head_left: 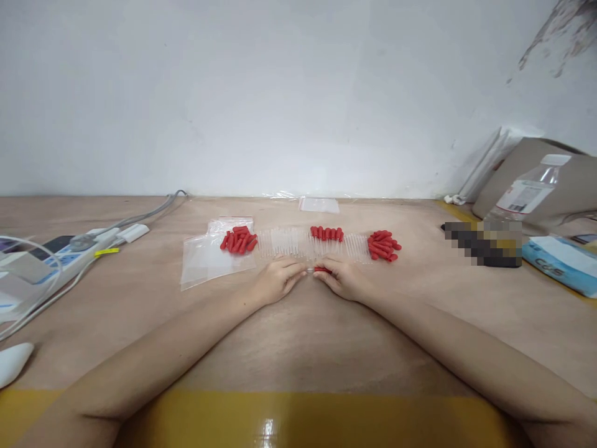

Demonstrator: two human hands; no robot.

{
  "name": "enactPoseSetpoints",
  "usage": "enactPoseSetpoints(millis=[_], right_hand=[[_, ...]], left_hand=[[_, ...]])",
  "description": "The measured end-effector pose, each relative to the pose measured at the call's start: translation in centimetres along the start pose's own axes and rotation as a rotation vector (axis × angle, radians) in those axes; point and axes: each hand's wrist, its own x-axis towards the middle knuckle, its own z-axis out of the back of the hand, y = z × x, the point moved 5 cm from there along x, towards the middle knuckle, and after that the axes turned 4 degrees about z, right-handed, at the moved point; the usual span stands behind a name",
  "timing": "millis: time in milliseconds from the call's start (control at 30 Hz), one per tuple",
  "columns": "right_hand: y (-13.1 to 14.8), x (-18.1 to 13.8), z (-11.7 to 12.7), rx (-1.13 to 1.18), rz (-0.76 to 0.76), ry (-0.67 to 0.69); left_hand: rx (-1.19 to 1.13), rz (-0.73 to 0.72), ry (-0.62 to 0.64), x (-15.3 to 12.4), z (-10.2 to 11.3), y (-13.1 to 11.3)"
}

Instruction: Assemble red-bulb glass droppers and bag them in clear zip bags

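Observation:
Near the middle of the table my left hand [278, 277] is closed on a thin clear dropper tube [310, 270], whose end shows past the fingertips. My right hand [344, 277] pinches a red rubber bulb [321, 269] close to that end; whether the two touch I cannot tell. Just beyond my hands lies a row of clear tubes [280, 241]. Several tubes with red bulbs fitted [327, 234] lie side by side in that row. Loose red bulbs form a left pile [239, 240] and a right pile [383, 245].
Clear plastic bags [205, 261] lie under and beside the left pile. A power strip [69, 258] with cables is on the left, above a white object [15, 364]. To the right are a dark object [504, 256], a blue tissue pack [562, 264] and a bottle [529, 193].

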Motion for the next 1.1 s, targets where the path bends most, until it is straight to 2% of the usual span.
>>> enactPoseSetpoints(millis=[133, 233, 300, 467, 633, 733, 900, 1100], right_hand=[[-1.1, 0.3, 0.7, 0.117, -0.079, -0.059], [-3.0, 0.2, 1.9, 0.291, -0.249, -0.163], [-4.2, 0.0, 2.8, 0.431, -0.362, -0.228], [-5.9, 0.1, 4.9, 0.556, -0.485, -0.337], [-8.5, 0.4, 6.1, 0.418, -0.684, -0.430], [-9.9, 1.3, 6.0, 0.247, -0.765, -0.372], [-11.1, 3.4, 4.9, -0.016, -0.805, -0.307], [-11.4, 5.6, 2.9, -0.183, -0.841, -0.204]], left_hand=[[-0.020, 0.138, -0.004, 0.2, 0.4, 0.4], [0.021, 0.300, -0.090, 0.4, 1.3, 1.0], [0.102, 0.358, -0.125, 0.9, 1.5, 1.4], [0.267, 0.521, -0.045, 3.8, -0.5, 2.9], [0.297, 0.728, 0.131, 6.4, -2.9, 4.0], [0.360, 0.794, 0.210, 7.2, -3.1, 3.7], [0.521, 0.806, 0.283, 7.9, -2.8, 3.3], [0.440, 0.902, 0.295, 7.6, -2.5, 4.1]])
